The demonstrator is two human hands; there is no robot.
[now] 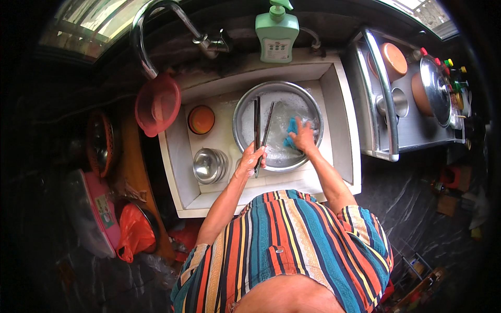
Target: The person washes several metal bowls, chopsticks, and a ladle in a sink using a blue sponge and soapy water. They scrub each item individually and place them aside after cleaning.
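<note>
My left hand (252, 159) is closed around several dark chopsticks (268, 121), which point away from me over the near left rim of a round metal basin (236, 117). Soapy water fills part of the basin, which sits in a pale sink (344, 129). Inside the basin, at its right side, my right hand (303, 135) rests on a blue cloth (291, 129) with its fingers spread; whether they grip it is not clear. Left of the basin, stacked metal bowls (208, 166) lie tilted, and orange bowls (202, 119) stand behind them.
A chrome faucet (143, 47) arches at the back left above a red plastic strainer or basin (158, 105). A green pump bottle (277, 37) stands on the sink's back ledge. At the right, a metal-railed rack (385, 90) holds a lidded pot (424, 92) and several bottles.
</note>
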